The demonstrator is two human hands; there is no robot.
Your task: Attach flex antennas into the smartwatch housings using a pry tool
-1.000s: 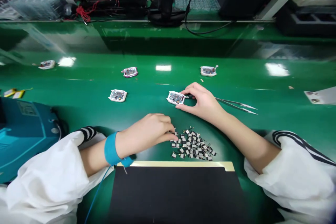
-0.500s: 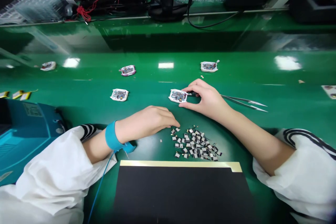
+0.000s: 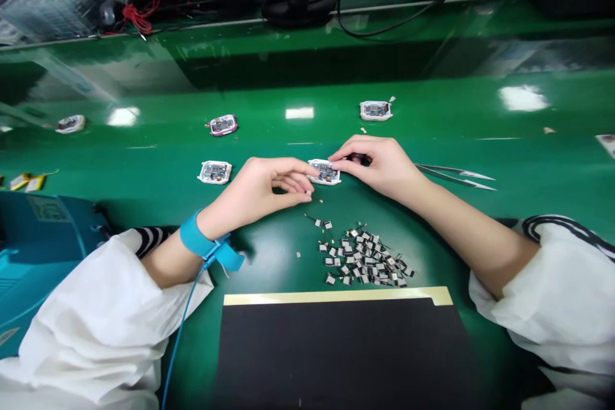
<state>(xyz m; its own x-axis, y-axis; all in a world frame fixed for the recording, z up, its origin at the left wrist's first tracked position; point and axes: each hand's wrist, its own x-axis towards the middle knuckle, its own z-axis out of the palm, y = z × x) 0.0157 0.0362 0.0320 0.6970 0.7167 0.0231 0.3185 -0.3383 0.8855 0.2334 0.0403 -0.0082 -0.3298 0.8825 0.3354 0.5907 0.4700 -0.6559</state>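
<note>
Head view: both hands gathered at mid-table on one white-framed circuit module [image 3: 324, 173], lying flat on the green table [image 3: 552, 192] and well in from the near edge. Right hand [image 3: 382, 170] curled nearly closed, thumb and fingers [image 3: 346, 157] pinched around a small dark part [image 3: 358, 156] at the module's right edge, apparently to steady it there. Left hand [image 3: 259, 189] reaching in from the other side, fingertips [image 3: 302, 170] at the module's left edge, almost closed; whether anything sits in that pinch, impossible to tell. Parked just right of the right hand, fine-tipped tweezers [image 3: 454, 175], unheld, tips toward the table's right end. Toward the near edge, a loose pile of small components [image 3: 360, 257], within reach of both hands, just above a black mat [image 3: 336, 352]. Around the left wrist, a blue anti-static strap [image 3: 199, 237], presumably for grounding. Against the earlier frame: left hand no longer beside the pile, now up at the module with the right.
</note>
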